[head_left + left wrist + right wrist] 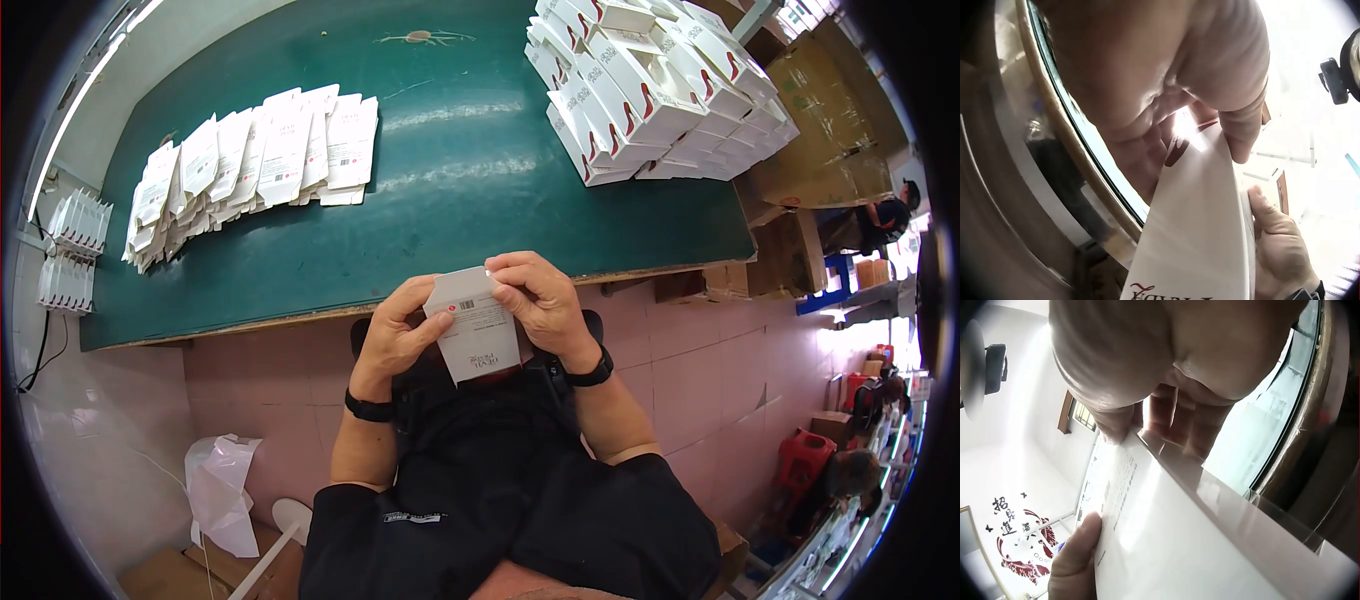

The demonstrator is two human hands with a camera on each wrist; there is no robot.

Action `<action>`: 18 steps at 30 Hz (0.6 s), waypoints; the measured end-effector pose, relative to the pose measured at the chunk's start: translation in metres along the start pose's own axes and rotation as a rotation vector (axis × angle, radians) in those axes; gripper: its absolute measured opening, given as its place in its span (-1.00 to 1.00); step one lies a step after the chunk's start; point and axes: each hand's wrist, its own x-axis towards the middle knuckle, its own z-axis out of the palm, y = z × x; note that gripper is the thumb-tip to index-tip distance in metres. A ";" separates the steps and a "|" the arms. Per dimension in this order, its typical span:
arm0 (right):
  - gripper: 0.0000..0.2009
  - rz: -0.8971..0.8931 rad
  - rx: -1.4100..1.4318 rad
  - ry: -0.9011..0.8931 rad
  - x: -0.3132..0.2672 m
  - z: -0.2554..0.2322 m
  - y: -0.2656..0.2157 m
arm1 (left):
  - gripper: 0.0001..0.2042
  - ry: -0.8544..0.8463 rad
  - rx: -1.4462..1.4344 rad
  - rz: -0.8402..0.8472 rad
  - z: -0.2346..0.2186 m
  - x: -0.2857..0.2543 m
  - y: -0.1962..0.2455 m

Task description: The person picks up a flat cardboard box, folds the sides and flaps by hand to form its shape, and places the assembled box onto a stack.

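Observation:
A white printed carton (478,335) is held between both hands in front of the torso, just off the table's near edge. The left hand (402,335) grips its left side, thumb on the printed face; in the left wrist view the left hand (1179,75) is at the carton (1194,212) near a red mark. At the top right corner the right hand (540,305) pinches the carton. The right wrist view has the right hand (1166,362) at the end of the carton (1154,531), with flaps or side panels beside its fingers.
Flat white cartons (285,150) lie in overlapping rows on the left of the green table (450,210). Formed white boxes (650,100) are stacked at the right. Brown cardboard boxes (790,250) stand beyond the right edge; small white boxes (70,283) sit at far left.

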 end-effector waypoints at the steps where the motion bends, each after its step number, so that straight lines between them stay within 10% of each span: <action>1: -0.85 0.005 -0.006 -0.012 0.000 0.000 -0.001 | -0.65 0.017 -0.002 0.004 0.001 0.000 -0.001; 18: -0.66 -0.081 -0.158 -0.133 0.006 0.002 -0.010 | -0.59 0.034 -0.012 -0.031 -0.006 0.000 -0.016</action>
